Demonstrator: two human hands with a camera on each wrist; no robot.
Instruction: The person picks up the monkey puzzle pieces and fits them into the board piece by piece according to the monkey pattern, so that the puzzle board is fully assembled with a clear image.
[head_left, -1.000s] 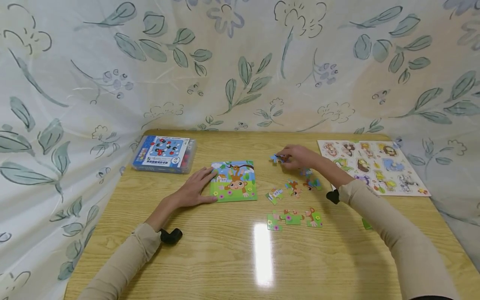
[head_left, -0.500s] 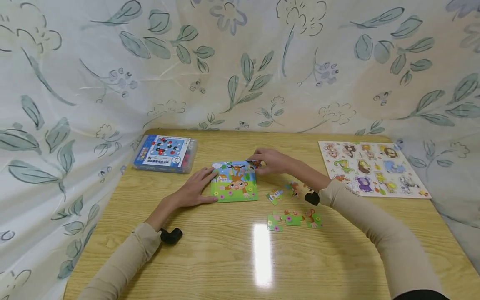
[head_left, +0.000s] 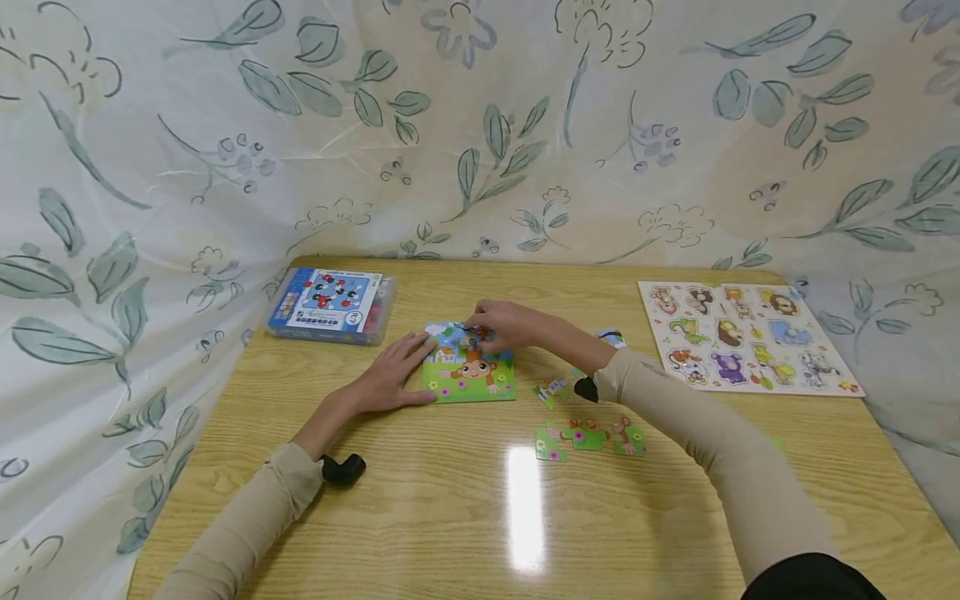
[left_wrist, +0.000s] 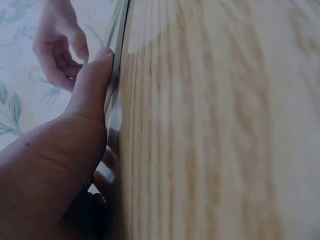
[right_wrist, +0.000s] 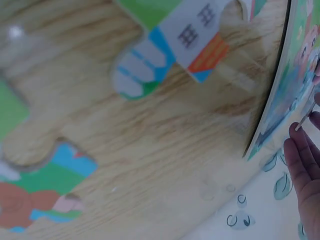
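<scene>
We see the right hand (head_left: 508,325) now over the top middle of the monkey board (head_left: 468,385), just left of centre in the frame. A second ago it was up and to the right of the board, near the loose pieces; half a second ago it had reached the board's upper right corner. The puzzle piece (head_left: 477,332) came with it, pinched between fingertips and thumb — the right wrist view shows only a thin pale edge there. Whether the piece touches the board, we cannot tell.

The left hand (head_left: 386,375) has stayed put, its fingers and thumb spread at the board's left side, and the board lies flat on the tabletop (head_left: 427,517) as it did.

For the work, we read this as a step from picking out a piece to holding it against the printed picture, perhaps to compare — a judgement, since nothing looks joined by this move. The house piece (head_left: 553,389) remains right of the board, partly behind the sleeve in places around it, and the row of three, with its middle piece (head_left: 588,437), remains undisturbed below that, right of the glare in the frame.
</scene>
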